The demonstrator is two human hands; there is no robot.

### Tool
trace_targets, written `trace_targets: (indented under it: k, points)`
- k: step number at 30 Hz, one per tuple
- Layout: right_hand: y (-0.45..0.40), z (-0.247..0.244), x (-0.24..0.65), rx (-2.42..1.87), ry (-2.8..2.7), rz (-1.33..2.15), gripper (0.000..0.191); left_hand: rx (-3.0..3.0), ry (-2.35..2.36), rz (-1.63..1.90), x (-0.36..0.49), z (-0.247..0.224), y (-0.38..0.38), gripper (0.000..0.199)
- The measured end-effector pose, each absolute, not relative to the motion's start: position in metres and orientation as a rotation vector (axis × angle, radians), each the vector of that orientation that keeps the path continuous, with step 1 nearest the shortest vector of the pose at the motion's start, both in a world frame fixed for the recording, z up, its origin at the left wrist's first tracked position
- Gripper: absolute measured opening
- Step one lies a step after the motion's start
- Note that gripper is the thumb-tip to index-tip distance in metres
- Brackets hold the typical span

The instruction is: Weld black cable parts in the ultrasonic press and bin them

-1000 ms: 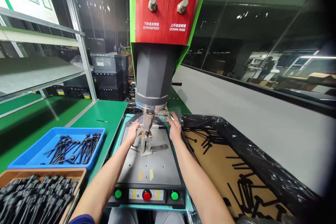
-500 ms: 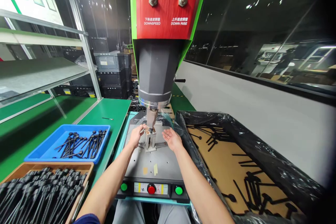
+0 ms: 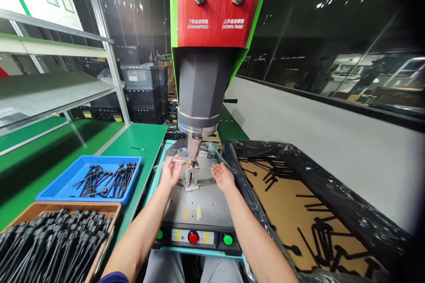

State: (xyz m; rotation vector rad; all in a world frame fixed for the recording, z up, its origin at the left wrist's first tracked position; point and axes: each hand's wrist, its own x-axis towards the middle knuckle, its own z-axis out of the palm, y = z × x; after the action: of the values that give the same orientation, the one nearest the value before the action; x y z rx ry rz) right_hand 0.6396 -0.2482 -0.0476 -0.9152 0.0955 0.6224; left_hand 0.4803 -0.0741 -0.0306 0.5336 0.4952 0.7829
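Observation:
Both of my hands are raised beside a small metal fixture (image 3: 191, 181) on the machine's grey base plate (image 3: 172, 210). My left hand (image 3: 171, 172) is on the fixture's left, palm turned up and fingers apart, holding nothing I can see. On the other side, my right hand (image 3: 223, 177) is likewise open, a short way from the fixture. A small black part (image 3: 192, 163) sits at the fixture's top, directly beneath the metal welding horn (image 3: 194, 147). Clear plastic film (image 3: 212, 148) shows behind the fixture and near both hands.
Left are a blue tray (image 3: 55, 193) and a brown tray (image 3: 114, 213) of black long-stemmed parts. A black-lined box (image 3: 272, 148) with similar parts stands right. Green buttons (image 3: 227, 239) and a red button (image 3: 193, 237) line the front panel. The red machine head (image 3: 215, 9) overhangs.
My left hand has drawn away from the fixture's top and its fingers have spread. The right hand has stayed open, slightly farther from the fixture. The view has shifted slightly.

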Motion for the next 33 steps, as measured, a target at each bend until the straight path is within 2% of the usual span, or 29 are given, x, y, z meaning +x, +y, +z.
trace_targets:
  k: [6, 17, 24, 33]
  points:
    - [-0.259, -0.051, 0.635, -0.919, 0.064, 0.59, 0.022, 0.362, 0.538, 0.819, 0.476, -0.035, -0.069, 0.021]
    - [-0.275, -0.047, 0.62, -0.863, -0.074, 0.548, 0.023, 0.444, 0.381, 0.827, 0.443, -0.029, -0.092, 0.019]
    - [-0.27, -0.033, 0.629, -0.782, -0.105, 0.554, 0.025, 0.435, 0.347, 0.842, 0.451, -0.014, -0.079, 0.02]
    - [-0.286, -0.063, 0.612, -0.819, -0.025, 0.63, 0.021, 0.487, 0.333, 0.826, 0.424, -0.037, -0.1, 0.023]
